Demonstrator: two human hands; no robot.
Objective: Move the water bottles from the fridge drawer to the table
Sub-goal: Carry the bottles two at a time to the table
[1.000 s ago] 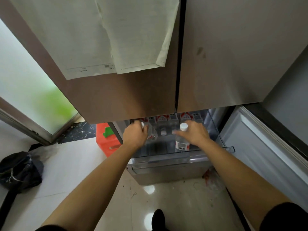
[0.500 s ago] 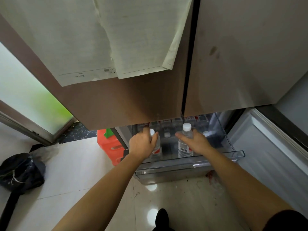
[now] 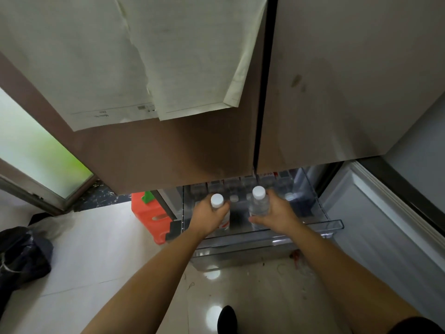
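Note:
The clear fridge drawer stands pulled out below the closed brown fridge doors. My left hand is wrapped around a clear water bottle with a white cap, held upright over the drawer's left side. My right hand grips a second white-capped water bottle, also upright, over the drawer's middle. More bottles remain further back in the drawer, partly hidden under the doors. No table is in view.
The open lower fridge door stands at the right. An orange container sits on the floor left of the drawer. A dark bag lies at the far left. Papers hang on the fridge door above. My shoe is below.
Both hands have lifted their bottles up and toward me out of the drawer. The bottle caps now stand clear above my fingers.

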